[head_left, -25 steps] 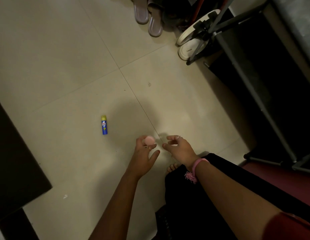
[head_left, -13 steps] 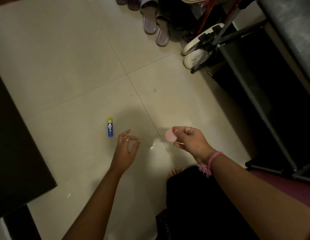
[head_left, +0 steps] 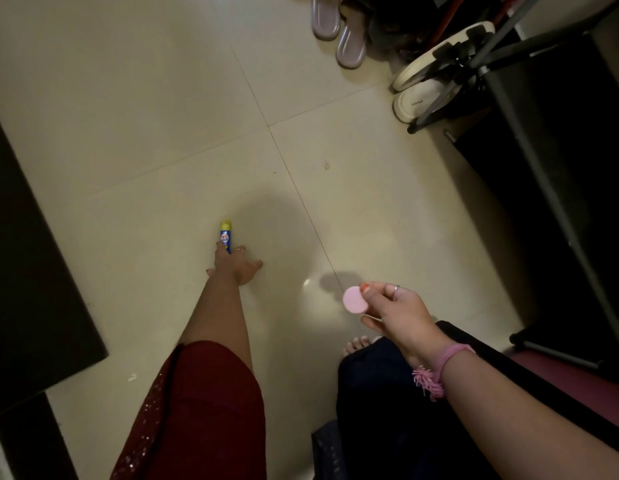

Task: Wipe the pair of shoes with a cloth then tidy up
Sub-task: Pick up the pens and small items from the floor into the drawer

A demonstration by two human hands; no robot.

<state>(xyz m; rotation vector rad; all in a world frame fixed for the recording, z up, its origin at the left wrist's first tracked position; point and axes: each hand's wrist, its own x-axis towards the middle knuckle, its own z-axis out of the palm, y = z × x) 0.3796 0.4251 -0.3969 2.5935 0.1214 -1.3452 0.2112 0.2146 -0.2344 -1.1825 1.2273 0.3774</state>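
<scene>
Shoes (head_left: 419, 95) sit at floor's (head_left: 128, 116) far edge, left hand (head_left: 233, 265) mid-tile.

We see open floor (head_left: 145, 98) across the far left and middle, where a hand can sweep freely between the tile joints. Our left hand (head_left: 233, 263) reaches low over the floor's middle, its fingers meeting the blue tube (head_left: 225, 236), the only thing lying there. A dark slab (head_left: 31, 271) closes the left edge. At the far right corner, white shoes (head_left: 425, 88) sit tangled under grey rack legs (head_left: 474, 64), with mauve sandals (head_left: 339, 29) just beside, leaving tight access.
</scene>
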